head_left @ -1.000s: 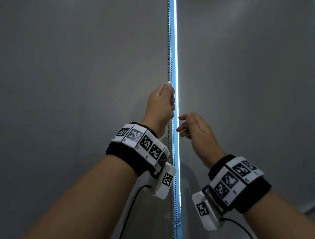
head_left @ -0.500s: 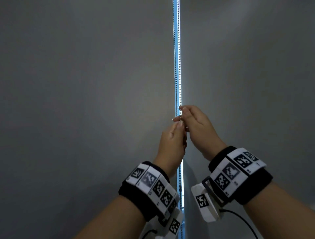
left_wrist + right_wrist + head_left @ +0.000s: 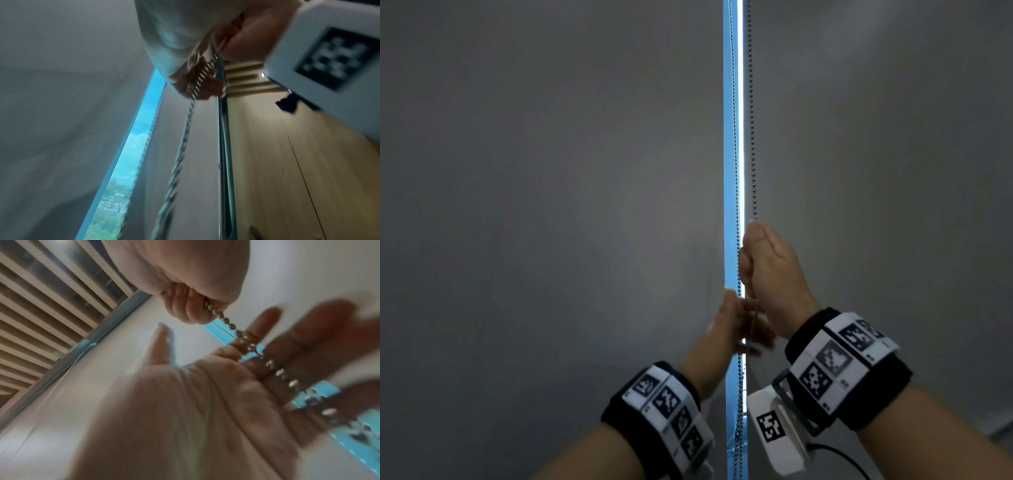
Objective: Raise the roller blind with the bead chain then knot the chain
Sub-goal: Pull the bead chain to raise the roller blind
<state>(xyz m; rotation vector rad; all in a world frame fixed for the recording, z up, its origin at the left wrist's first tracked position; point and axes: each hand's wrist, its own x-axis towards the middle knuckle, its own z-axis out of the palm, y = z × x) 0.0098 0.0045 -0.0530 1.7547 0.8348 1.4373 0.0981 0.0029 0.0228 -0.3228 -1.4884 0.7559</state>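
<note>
Two grey roller blind panels [image 3: 551, 205] hang side by side with a bright strip of window [image 3: 730, 137] between them. The metal bead chain [image 3: 752, 120] hangs in two strands along that gap. My right hand [image 3: 756, 253] grips the front strand in a fist, thumb on top; the right wrist view shows its fingers [image 3: 180, 305] curled round the chain [image 3: 269, 363]. Just below it, my left hand [image 3: 743, 325] is blurred, with palm and spread fingers [image 3: 205, 386] open. The chain runs across those fingers, which do not hold it.
Both blinds fill the head view from top to bottom. The left wrist view shows a wooden wall [image 3: 287, 162] to the right of the blind edge, and trees and buildings through the window strip [image 3: 115, 194]. A slatted ceiling [image 3: 41, 305] is overhead.
My left hand pulled the chain downward, then let go and opened. My right hand went from open beside the chain to gripping it above the left hand.
</note>
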